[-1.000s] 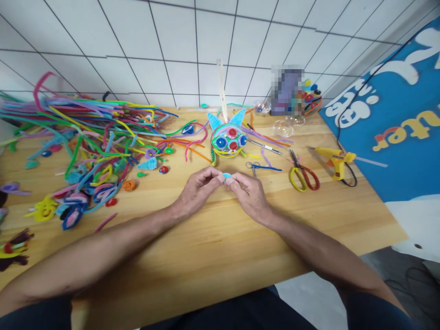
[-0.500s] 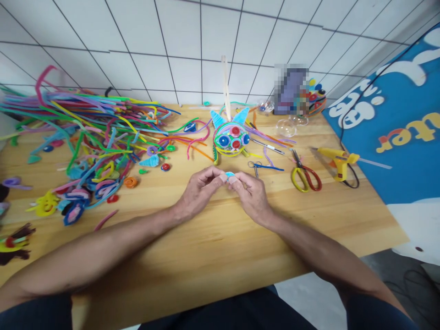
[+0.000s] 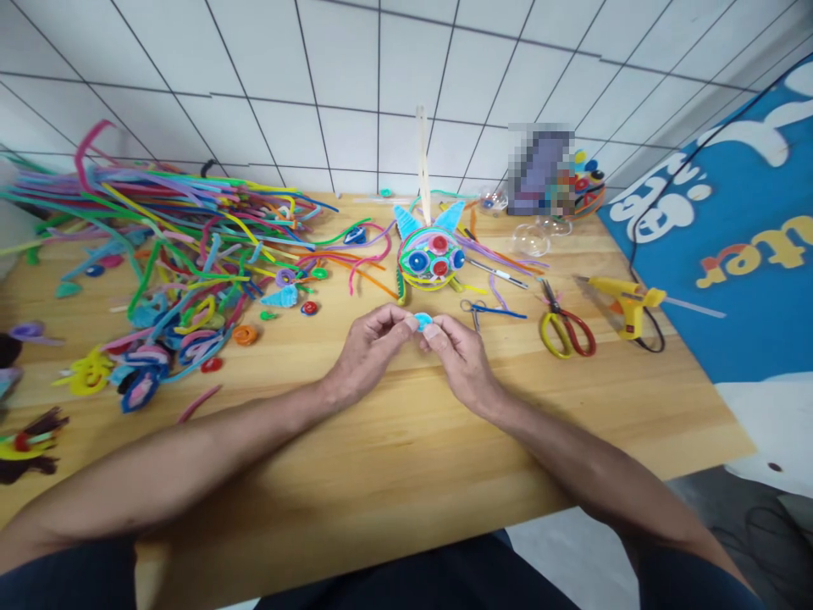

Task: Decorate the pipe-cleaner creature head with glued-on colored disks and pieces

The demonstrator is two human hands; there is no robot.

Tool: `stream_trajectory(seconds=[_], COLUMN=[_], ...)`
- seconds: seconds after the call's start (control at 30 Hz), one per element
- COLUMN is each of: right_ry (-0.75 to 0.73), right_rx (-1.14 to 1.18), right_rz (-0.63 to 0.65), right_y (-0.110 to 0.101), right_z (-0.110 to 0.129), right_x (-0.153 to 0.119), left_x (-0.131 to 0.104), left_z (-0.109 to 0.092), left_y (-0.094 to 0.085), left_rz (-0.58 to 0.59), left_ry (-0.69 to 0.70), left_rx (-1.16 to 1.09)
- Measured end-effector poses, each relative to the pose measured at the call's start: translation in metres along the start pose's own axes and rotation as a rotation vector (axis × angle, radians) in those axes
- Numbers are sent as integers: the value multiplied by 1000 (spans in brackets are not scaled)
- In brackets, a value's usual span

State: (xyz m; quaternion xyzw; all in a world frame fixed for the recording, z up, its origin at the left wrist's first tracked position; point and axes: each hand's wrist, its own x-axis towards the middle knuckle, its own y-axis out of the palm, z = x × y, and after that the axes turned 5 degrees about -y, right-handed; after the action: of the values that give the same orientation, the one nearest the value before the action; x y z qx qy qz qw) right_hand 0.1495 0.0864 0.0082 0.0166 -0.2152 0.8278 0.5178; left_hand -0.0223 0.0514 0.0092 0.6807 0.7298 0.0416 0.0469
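Between the fingertips of both hands is a small light-blue coil (image 3: 423, 321). My left hand (image 3: 374, 343) pinches its left side with thumb and fingers. On its right side my right hand (image 3: 458, 352) has closed its thumb and fingers. Just beyond the hands lies a round, colourful pipe-cleaner face (image 3: 432, 258) with blue pointed ears, red and blue discs and a pale strip rising from its top. A small pair of scissors (image 3: 475, 312) and a blue stick (image 3: 505, 313) lie right of the face, near my right hand.
Pipe cleaners (image 3: 190, 199) and coiled pieces cover the wooden table's left side. To the right are red-and-yellow scissors (image 3: 566, 326) and a yellow glue gun (image 3: 628, 301). Clear plastic balls (image 3: 531, 240) sit near a pixelated upright object (image 3: 539, 174) by the tiled wall.
The light-blue coil now shows more of its round face between my fingers. The whole view has shifted slightly; both hands stay together in nearly the same place.
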Motion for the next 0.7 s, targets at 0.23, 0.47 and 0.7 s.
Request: stream_trajectory(seconds=[0.23,0.47,0.7], right_ry=[45,0,-27], right_rx=[141,28,14], right_rz=[-20,-30,-17], right_y=[4,2,1], right_z=[-8,-3,0], right_x=[3,6,4], left_x=[2,0,-2], left_z=[4,4,7], left_y=[0,1,1], left_rz=[-58,-29,-18], left_ry=[-35,-19,3], left_rx=[0,12,22])
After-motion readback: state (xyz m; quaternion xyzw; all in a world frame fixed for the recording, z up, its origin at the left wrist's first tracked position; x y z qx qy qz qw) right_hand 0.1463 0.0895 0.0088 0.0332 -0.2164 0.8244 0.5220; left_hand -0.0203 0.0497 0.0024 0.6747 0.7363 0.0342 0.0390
